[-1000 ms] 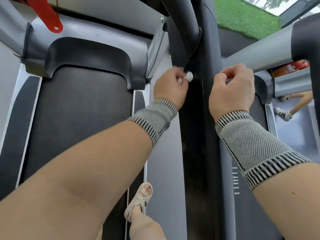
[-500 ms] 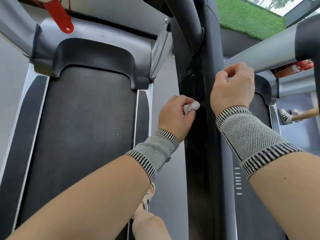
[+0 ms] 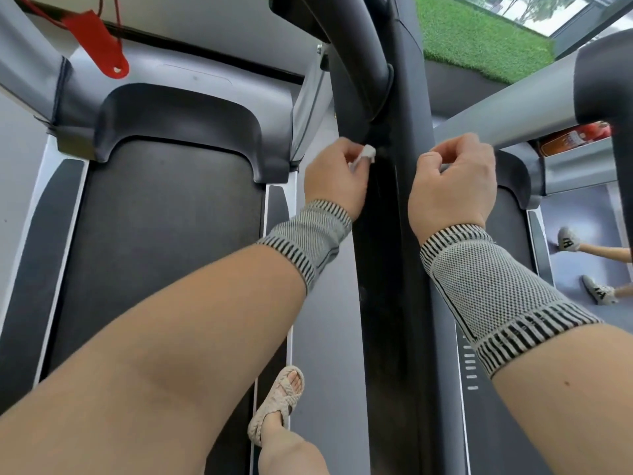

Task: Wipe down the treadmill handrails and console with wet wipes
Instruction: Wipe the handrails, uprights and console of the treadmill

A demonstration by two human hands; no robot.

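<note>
Change: left hand (image 3: 337, 176) with its wad has travelled back up the black handrail (image 3: 394, 269), from mid-frame half a second ago to just below the joint at upper centre.
Grip: left hand pinches a small balled wet wipe (image 3: 366, 155) against the rail's left face; right hand (image 3: 452, 186) curled, whether it holds anything cannot be told.
Method: long firm passes, wad refolded to a clean face.
Surrounds: red safety key (image 3: 99, 42) upper left; treadmill belt (image 3: 154, 252) left; sandalled foot (image 3: 277, 402) bottom centre; another person's shoes at right edge. Obstruction: none on the rail.
</note>
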